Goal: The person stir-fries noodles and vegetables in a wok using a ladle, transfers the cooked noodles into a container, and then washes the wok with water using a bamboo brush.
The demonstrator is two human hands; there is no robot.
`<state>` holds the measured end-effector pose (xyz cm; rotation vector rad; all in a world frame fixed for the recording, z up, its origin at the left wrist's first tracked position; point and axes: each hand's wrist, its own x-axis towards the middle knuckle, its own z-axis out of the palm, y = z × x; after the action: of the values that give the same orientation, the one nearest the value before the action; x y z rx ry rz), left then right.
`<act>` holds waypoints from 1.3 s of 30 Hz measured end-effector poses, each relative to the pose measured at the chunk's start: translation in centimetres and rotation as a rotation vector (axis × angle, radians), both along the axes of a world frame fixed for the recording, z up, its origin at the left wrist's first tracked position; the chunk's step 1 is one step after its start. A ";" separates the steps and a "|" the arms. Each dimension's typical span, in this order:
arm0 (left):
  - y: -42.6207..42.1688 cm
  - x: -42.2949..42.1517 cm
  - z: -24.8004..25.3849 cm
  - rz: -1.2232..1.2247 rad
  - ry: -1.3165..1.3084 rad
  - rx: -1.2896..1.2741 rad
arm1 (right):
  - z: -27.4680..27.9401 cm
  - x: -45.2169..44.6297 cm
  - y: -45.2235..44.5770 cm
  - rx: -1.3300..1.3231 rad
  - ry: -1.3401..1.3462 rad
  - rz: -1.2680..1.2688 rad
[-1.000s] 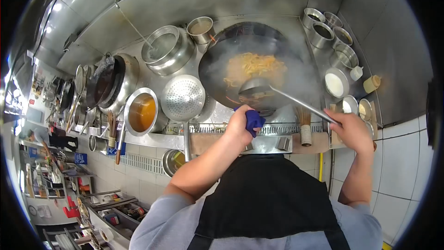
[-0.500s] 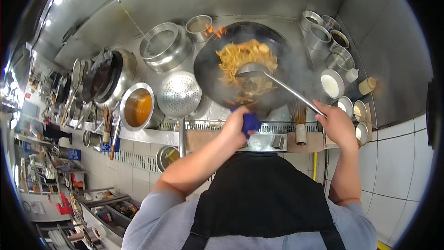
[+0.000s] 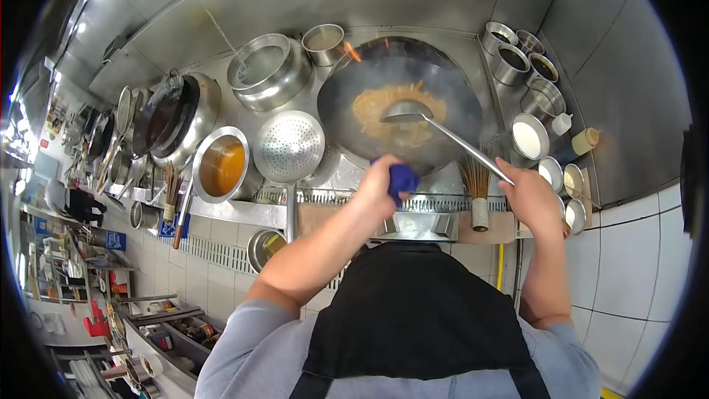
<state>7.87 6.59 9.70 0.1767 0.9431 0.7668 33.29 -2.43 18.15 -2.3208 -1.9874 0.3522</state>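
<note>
My left hand [image 3: 379, 185] is closed on a blue cloth [image 3: 401, 179] at the near rim of a large dark wok [image 3: 340, 107]. Noodle-like food [image 3: 413, 130] lies in the middle of the wok under steam. My right hand [image 3: 533, 196] grips the long metal handle of a ladle [image 3: 405, 112], whose bowl is over the food. Small orange flames show at the wok's back left rim. Whatever the cloth wraps is hidden.
A perforated strainer [image 3: 288, 146] and a pot of orange liquid [image 3: 222, 167] stand left of the wok. A bamboo brush [image 3: 478, 203] stands near my right hand. Seasoning containers [image 3: 530, 136] line the right side. Another person [image 3: 77, 202] is far left.
The food was tossed up towards the wok's back and has settled lower in the middle. My right hand and the ladle have shifted slightly left since the earliest frame. Flames have appeared behind.
</note>
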 end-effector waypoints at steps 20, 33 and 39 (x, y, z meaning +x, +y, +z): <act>-3.8 -1.2 -10.0 -0.060 0.273 0.021 | -3.1 -1.6 0.2 0.108 -0.083 -0.048; -1.8 -0.9 -9.8 -0.044 0.243 0.022 | -2.9 -1.6 1.4 0.061 -0.050 -0.064; -1.7 0.1 -6.6 -0.025 0.146 0.005 | 1.3 2.2 -2.2 0.112 -0.020 -0.010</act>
<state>7.97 4.86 3.10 0.2518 1.0753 0.7404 35.44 -4.65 19.45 -2.2746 -1.9501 0.2122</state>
